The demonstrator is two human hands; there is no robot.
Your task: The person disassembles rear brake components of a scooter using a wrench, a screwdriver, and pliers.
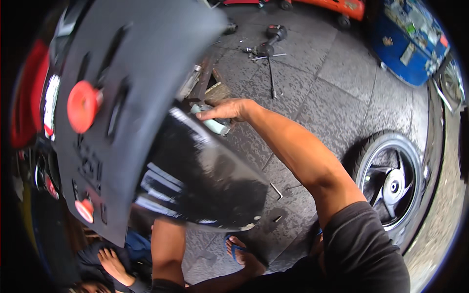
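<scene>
A large dark grey plastic panel (161,44) with slots and round red reflectors (83,106) fills the left of the view. Below and beside it is a black curved panel (215,180), like a mudguard, with pale streaks and dusty smears. My right hand (228,110) is at its far edge, thumb stretched leftward over a pale green-white object (215,125) that may be a cloth; its other fingers are mostly hidden. My left forearm (168,249) reaches up beneath the black panel, which hides that hand.
A cordless power tool (273,39) and a T-handle wrench (272,73) lie on the dark tiles. A wheel with tyre (391,180) rests at right, a blue drum (405,49) behind it. A hex key (277,191) is near my foot. Another person's hand (115,266) shows lower left.
</scene>
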